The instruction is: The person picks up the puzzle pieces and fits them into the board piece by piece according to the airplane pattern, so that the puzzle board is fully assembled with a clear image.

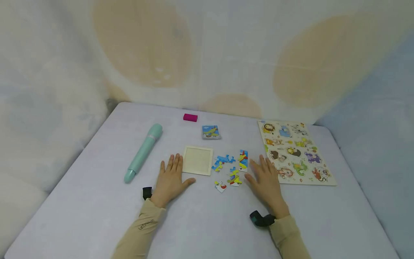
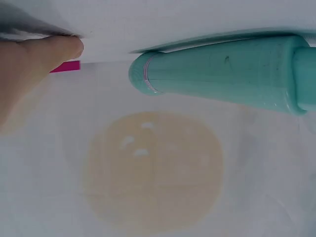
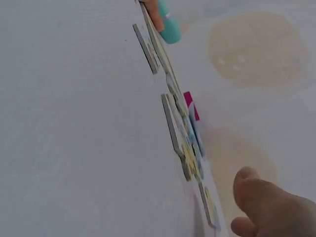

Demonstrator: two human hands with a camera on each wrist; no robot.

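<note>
My left hand (image 1: 168, 182) lies flat on the table, fingers straight, beside the left edge of a square wooden puzzle frame (image 1: 197, 160). My right hand (image 1: 266, 181) rests with fingers spread between the puzzle pieces and a wooden animal board (image 1: 297, 154); it holds nothing. Several jigsaw pieces lie loose between the hands: a blue cluster (image 1: 224, 159), an upright strip (image 1: 243, 160), a yellow group (image 1: 234, 177) and a white-edged corner piece (image 1: 220, 186). In the right wrist view the pieces (image 3: 173, 123) appear edge-on, apart from the thumb.
A mint-green cylinder with a rounded cap (image 1: 143, 153) lies left of the left hand. Farther back are a magenta block (image 1: 190, 117) and a small square with an airplane picture (image 1: 211, 132). Patterned cloth (image 1: 226, 54) hangs behind the white table (image 1: 207, 226).
</note>
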